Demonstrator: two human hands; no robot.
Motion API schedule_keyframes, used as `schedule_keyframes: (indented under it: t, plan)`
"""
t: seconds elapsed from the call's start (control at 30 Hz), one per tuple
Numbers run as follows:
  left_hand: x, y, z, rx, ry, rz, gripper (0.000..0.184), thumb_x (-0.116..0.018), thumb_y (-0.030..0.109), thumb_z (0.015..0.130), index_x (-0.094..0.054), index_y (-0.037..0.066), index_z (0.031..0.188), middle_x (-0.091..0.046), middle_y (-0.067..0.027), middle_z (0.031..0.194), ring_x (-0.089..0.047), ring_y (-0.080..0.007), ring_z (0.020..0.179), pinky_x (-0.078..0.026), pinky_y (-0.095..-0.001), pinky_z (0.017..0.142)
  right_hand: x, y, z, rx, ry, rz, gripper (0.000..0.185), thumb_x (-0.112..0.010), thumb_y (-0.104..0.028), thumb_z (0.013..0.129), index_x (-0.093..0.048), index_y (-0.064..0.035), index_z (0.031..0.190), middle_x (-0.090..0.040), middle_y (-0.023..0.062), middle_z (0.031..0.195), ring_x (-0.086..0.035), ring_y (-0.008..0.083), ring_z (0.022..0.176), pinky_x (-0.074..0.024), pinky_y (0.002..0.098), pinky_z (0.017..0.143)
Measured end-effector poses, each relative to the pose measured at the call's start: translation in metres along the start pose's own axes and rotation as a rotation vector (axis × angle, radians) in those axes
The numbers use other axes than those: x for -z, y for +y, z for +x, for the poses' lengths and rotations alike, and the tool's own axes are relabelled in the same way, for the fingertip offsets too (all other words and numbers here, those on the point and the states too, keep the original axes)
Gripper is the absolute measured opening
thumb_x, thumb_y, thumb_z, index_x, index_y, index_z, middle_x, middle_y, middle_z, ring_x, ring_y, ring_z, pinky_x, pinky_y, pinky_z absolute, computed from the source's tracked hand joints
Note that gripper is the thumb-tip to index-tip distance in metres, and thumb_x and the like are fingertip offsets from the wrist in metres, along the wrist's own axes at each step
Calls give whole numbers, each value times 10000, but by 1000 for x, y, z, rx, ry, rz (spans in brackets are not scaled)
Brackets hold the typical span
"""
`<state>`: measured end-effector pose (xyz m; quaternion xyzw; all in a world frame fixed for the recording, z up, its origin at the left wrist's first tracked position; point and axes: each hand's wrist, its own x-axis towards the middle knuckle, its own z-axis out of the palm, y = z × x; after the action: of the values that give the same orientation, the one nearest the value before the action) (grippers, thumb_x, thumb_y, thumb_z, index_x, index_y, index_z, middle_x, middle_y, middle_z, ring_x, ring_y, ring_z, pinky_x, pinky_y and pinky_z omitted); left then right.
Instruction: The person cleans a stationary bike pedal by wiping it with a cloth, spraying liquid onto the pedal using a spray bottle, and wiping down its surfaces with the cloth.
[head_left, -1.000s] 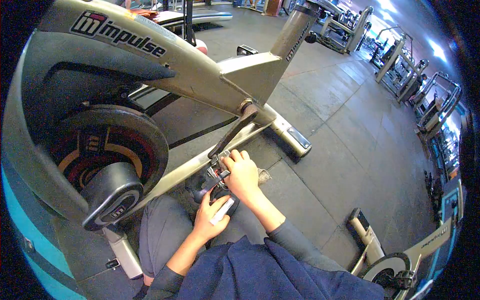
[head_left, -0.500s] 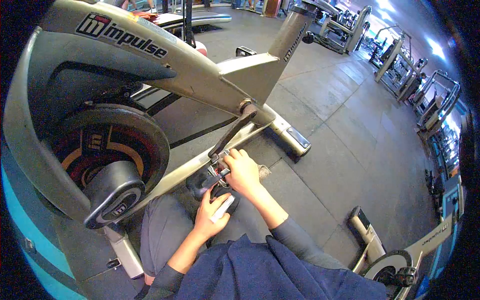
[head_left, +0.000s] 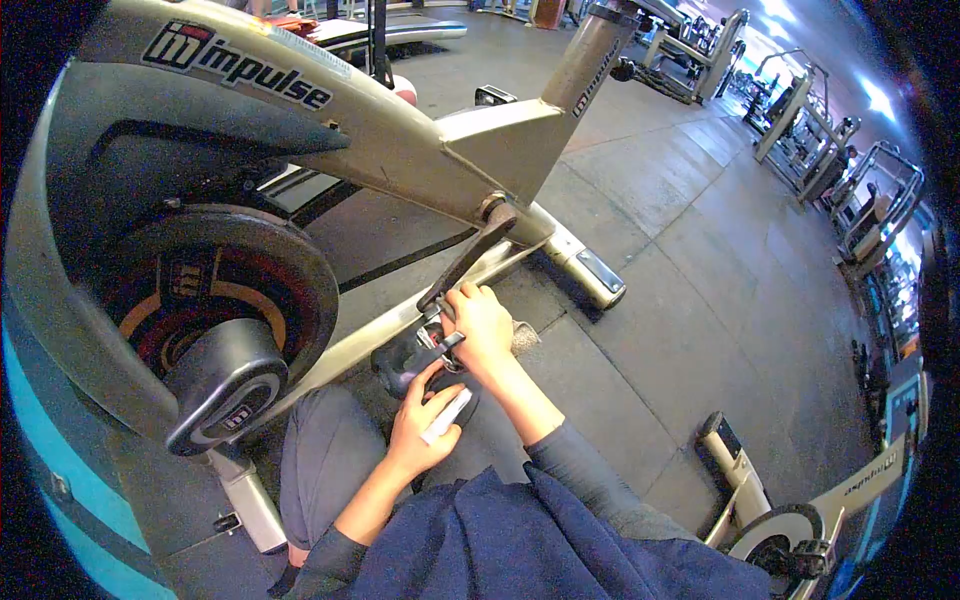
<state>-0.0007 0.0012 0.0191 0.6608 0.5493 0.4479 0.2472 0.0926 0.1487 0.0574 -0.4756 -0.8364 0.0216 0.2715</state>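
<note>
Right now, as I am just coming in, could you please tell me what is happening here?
A person sits by an exercise bike. Their right hand is at the pedal area, at the lower end of the crank arm. Their left hand, just below, holds a small white object; I cannot tell what it is.
</note>
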Motion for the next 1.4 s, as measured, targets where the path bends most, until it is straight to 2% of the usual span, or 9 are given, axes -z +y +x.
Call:
schedule_keyframes:
  t: [0.1, 0.17, 0.27, 0.37, 0.63, 0.8, 0.87, 1.13, 1.4]
  plan:
    - [1, 5, 0, 3, 12, 33, 524, -631, 31, 605, -649, 69, 1127, -389, -198, 1404, -477, -346, 1247, -429, -393, 1013, 7, 5, -4, 43, -22, 30, 235, -704, -172, 693, -661, -94, 911, -584, 77, 910, -572, 273, 898, -515, 401, 746]
    - [1, 4, 0, -35, 36, 104, 518, -640, 59, 634, -635, 52, 1152, -415, -184, 1402, -625, -297, 1018, -503, -387, 895, 11, 4, -11, 74, -5, 22, 252, -705, -144, 668, -671, -99, 914, -581, 74, 911, -567, 275, 893, -514, 398, 748]
    - [-3, -6, -2, -35, 36, 88, 526, -639, 57, 638, -624, 48, 1163, -408, -181, 1408, -642, -278, 983, -503, -382, 895, 20, -3, -25, 107, 12, 30, 297, -703, -98, 624, -688, -107, 920, -575, 67, 908, -556, 277, 882, -511, 390, 746]
    - [-1, -4, -2, -14, 26, 87, 536, -641, 58, 638, -617, 47, 1173, -410, -184, 1405, -627, -289, 1015, -499, -380, 906, 20, -3, -30, 111, 31, 52, 341, -699, -81, 603, -699, -117, 942, -568, 55, 894, -545, 274, 876, -510, 377, 737]
    - [2, 3, 1, -38, 24, 79, 517, -630, 48, 631, -635, 40, 1148, -404, -189, 1409, -550, -325, 1175, -467, -386, 965, 0, -2, -3, 29, 43, -17, 187, -697, -195, 729, -667, -106, 892, -583, 71, 897, -564, 275, 867, -513, 389, 710]
    - [-1, 1, 0, 7, 24, -8, 500, -618, 40, 614, -643, 33, 1114, -397, -190, 1399, -460, -362, 1257, -378, -419, 1063, 0, 0, -8, 72, 98, -33, 178, -697, -193, 715, -657, -87, 853, -584, 81, 874, -571, 282, 849, -512, 389, 698]
    - [-1, 0, 0, -13, 34, 27, 515, -617, 34, 602, -634, 19, 1117, -396, -187, 1397, -453, -358, 1264, -371, -415, 1068, 4, -1, -14, 101, -16, -53, 229, -676, -156, 692, -657, -101, 913, -584, 87, 955, -564, 282, 923, -507, 388, 705]
    - [-1, -3, 0, -40, 35, 69, 528, -641, 56, 629, -625, 44, 1156, -407, -188, 1405, -494, -350, 1231, -442, -415, 1005, 22, -1, -33, 149, 26, 55, 321, -709, -94, 609, -689, -107, 929, -564, 70, 923, -549, 276, 870, -510, 382, 723]
    - [1, 1, 1, -22, 15, 52, 520, -638, 47, 625, -639, 42, 1145, -402, -195, 1407, -521, -334, 1208, -476, -393, 958, 6, -3, 0, 51, -39, -52, 225, -704, -196, 723, -655, -118, 929, -592, 79, 933, -579, 276, 909, -527, 382, 716]
